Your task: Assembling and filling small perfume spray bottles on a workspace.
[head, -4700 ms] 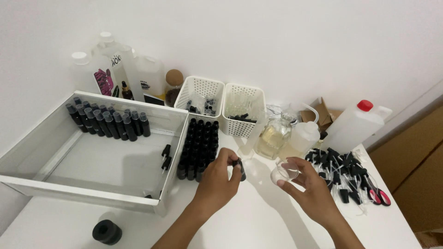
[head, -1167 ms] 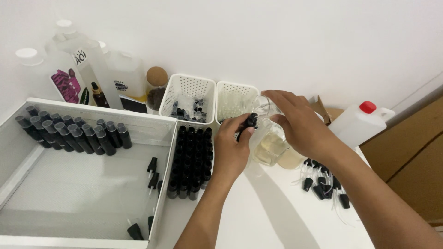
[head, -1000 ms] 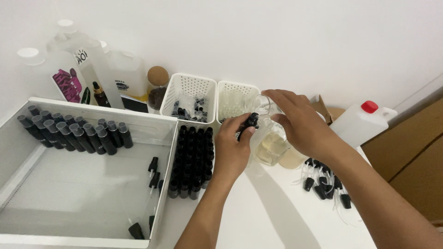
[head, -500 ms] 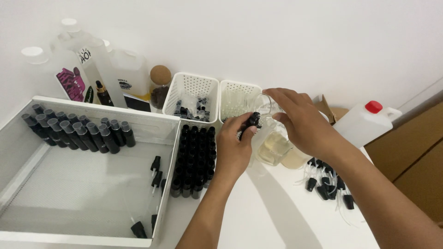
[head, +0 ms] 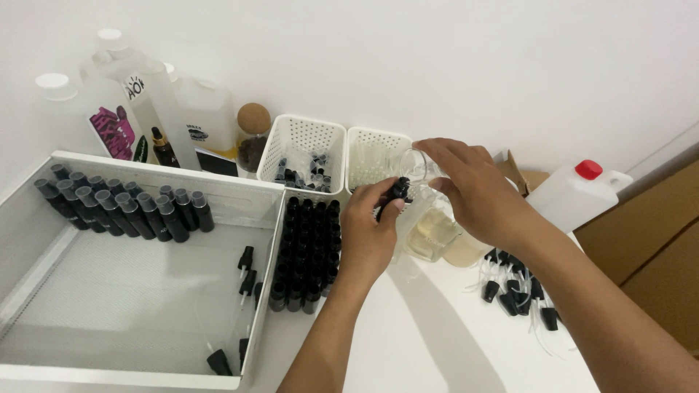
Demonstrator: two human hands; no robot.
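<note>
Overhead, left hand (head: pixel 368 236) fingers pinching small black bottle (head: pixel 399 191), upright; right hand (head: pixel 473 191) gripping glass beaker (head: pixel 429 218).

A plain white wall (head: pixel 451 65) rose behind a white desk (head: pixel 437 342), both evenly and softly lit, with faint shadows on the desk surface. At the right edge stood brown wooden furniture (head: pixel 648 240) with a flat panel front, set against the desk's end.

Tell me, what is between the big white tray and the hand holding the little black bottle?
In the head view, a block of small black bottles stands between the white tray and the left hand.
</note>
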